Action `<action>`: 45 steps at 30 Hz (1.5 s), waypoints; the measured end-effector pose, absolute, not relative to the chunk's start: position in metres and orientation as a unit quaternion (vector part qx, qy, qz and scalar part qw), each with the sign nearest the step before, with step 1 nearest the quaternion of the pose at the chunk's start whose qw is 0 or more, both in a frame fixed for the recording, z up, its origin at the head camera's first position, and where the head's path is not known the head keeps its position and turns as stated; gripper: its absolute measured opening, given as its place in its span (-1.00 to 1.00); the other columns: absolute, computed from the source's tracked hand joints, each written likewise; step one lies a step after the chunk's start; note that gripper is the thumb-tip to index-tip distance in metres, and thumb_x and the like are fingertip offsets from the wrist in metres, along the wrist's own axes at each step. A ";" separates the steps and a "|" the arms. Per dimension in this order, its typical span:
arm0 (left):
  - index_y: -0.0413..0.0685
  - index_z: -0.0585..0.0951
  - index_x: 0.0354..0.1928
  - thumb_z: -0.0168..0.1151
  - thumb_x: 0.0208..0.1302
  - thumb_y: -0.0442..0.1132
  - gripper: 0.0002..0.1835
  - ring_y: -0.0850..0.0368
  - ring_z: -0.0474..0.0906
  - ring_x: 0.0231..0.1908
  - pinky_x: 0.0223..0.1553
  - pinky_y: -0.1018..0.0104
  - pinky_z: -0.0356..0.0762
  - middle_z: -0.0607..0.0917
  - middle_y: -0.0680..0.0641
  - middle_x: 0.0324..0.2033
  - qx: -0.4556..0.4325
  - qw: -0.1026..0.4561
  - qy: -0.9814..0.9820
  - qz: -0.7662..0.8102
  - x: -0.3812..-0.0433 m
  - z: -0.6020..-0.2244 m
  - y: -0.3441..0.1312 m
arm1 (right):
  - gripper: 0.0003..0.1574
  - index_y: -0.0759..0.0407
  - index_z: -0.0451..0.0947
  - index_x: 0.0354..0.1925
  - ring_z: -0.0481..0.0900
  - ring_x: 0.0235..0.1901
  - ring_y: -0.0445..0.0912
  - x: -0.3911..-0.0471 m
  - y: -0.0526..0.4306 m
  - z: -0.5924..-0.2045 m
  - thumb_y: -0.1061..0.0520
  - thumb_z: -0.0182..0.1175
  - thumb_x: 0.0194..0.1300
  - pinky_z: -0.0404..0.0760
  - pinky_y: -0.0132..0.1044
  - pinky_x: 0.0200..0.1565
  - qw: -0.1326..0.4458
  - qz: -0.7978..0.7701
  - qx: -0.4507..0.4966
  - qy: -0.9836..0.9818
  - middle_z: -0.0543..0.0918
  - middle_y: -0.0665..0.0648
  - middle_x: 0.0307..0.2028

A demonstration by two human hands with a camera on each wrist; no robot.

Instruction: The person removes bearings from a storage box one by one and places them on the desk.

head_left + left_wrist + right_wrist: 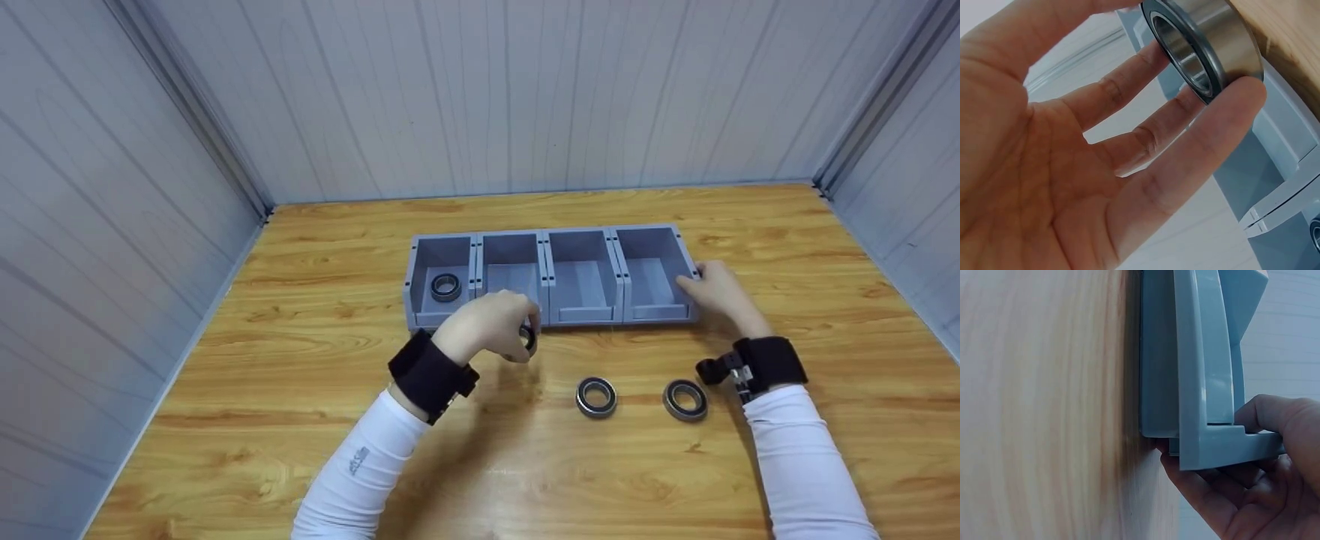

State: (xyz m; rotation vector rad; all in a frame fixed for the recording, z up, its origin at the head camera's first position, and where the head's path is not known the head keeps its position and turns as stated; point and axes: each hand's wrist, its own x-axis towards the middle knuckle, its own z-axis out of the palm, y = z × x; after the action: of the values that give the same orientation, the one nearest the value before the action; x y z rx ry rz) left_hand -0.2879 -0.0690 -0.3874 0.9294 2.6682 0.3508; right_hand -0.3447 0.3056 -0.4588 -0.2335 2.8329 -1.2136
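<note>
My left hand point(491, 324) pinches a ball bearing point(1207, 45) between thumb and fingertips, just in front of the second compartment from the left of a grey four-part bin row point(585, 316). Steel outer ring and dark seal show in the left wrist view. My right hand point(720, 292) grips the right end wall of the bin row, thumb over the rim and fingers against the outside point(1235, 495). Another bearing point(445, 287) lies in the leftmost compartment. On the table in front of the bins lie two more, a middle bearing point(596, 397) and a right bearing point(685, 400).
The bins stand on a wood-grain table point(300, 360). Behind them rises a pale panel wall point(480, 97), with side walls at left and right. The right wrist camera point(712, 370) sits close beside the right bearing.
</note>
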 end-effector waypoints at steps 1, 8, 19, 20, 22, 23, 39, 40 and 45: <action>-0.09 0.79 -0.16 0.46 0.09 -0.34 -0.77 0.07 0.58 -0.20 -0.11 0.16 0.64 0.75 -0.04 -0.18 0.321 0.148 0.927 0.123 -0.286 -0.387 -0.069 | -0.49 0.77 0.48 0.18 0.29 -0.62 -0.25 -0.345 0.306 -0.459 0.23 0.09 0.64 0.37 -0.39 -0.46 0.025 -0.392 -0.076 0.916 0.37 -0.06 -0.60; -0.16 0.81 -0.02 0.51 0.13 -0.42 -0.67 0.10 0.55 -0.18 -0.07 0.17 0.62 0.79 -0.12 -0.08 0.293 0.167 0.933 0.127 -0.262 -0.368 -0.067 | -0.49 0.77 0.47 0.20 0.28 -0.62 -0.26 -0.344 0.305 -0.459 0.23 0.08 0.64 0.37 -0.39 -0.44 0.028 -0.391 -0.078 0.917 0.35 -0.06 -0.60; -0.21 0.79 -0.04 0.54 0.18 -0.38 -0.71 0.08 0.58 -0.16 0.00 0.08 0.67 0.81 -0.15 -0.09 0.317 0.150 0.928 0.129 -0.250 -0.374 -0.067 | -0.51 0.77 0.47 0.19 0.32 -0.61 -0.26 -0.344 0.304 -0.460 0.26 0.08 0.64 0.39 -0.41 -0.47 0.028 -0.401 -0.071 0.913 0.43 -0.03 -0.56; -0.21 0.79 -0.05 0.56 0.17 -0.37 -0.71 0.06 0.59 -0.14 0.01 0.08 0.67 0.81 -0.15 -0.09 0.318 0.149 0.927 0.128 -0.249 -0.375 -0.067 | -0.52 0.77 0.48 0.17 0.33 -0.61 -0.25 -0.344 0.304 -0.460 0.26 0.08 0.64 0.39 -0.41 -0.47 0.027 -0.402 -0.072 0.912 0.43 -0.02 -0.56; -0.20 0.78 -0.07 0.60 0.15 -0.34 -0.71 0.03 0.62 -0.10 0.03 0.07 0.67 0.80 -0.14 -0.09 0.319 0.148 0.928 0.126 -0.250 -0.380 -0.067 | -0.51 0.78 0.47 0.17 0.33 -0.60 -0.25 -0.344 0.305 -0.460 0.27 0.09 0.63 0.40 -0.42 -0.47 0.027 -0.403 -0.072 0.912 0.44 -0.02 -0.55; -0.18 0.78 -0.08 0.62 0.14 -0.33 -0.70 0.01 0.64 -0.09 0.03 0.06 0.68 0.80 -0.13 -0.10 0.319 0.147 0.928 0.126 -0.251 -0.384 -0.067 | -0.51 0.78 0.47 0.17 0.34 -0.60 -0.25 -0.344 0.304 -0.460 0.27 0.09 0.63 0.40 -0.41 -0.47 0.028 -0.403 -0.071 0.912 0.44 -0.01 -0.55; -0.06 0.76 -0.15 0.66 0.09 -0.22 -0.71 0.02 0.64 -0.11 -0.03 0.10 0.67 0.76 -0.05 -0.20 0.336 0.108 0.928 0.119 -0.259 -0.425 -0.071 | -0.56 0.69 0.51 0.09 0.31 -0.61 -0.23 -0.344 0.306 -0.459 0.21 0.09 0.65 0.39 -0.38 -0.49 0.041 -0.390 -0.061 0.918 0.37 -0.04 -0.59; 0.02 0.76 -0.16 0.67 0.07 -0.18 -0.69 0.07 0.63 -0.14 -0.07 0.12 0.66 0.74 0.02 -0.22 0.342 0.099 0.927 0.118 -0.269 -0.442 -0.073 | -0.53 0.71 0.50 0.13 0.30 -0.61 -0.24 -0.344 0.306 -0.459 0.21 0.08 0.65 0.39 -0.38 -0.49 0.041 -0.391 -0.061 0.918 0.37 -0.04 -0.59; 0.26 0.70 -0.19 0.71 -0.11 -0.11 -0.58 0.18 0.58 -0.19 -0.15 0.17 0.63 0.65 0.21 -0.24 0.337 0.097 0.927 0.131 -0.310 -0.513 -0.082 | -0.49 0.73 0.50 0.21 0.30 -0.61 -0.24 -0.345 0.306 -0.458 0.22 0.09 0.64 0.39 -0.39 -0.50 0.036 -0.391 -0.069 0.917 0.39 -0.04 -0.59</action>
State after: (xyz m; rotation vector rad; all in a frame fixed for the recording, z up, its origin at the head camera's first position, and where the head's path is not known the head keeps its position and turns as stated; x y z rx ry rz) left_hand -0.3104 -0.0816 -0.5134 0.9993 2.7454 0.3878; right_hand -0.3447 0.3059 -0.4581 -0.2132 2.8173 -1.2010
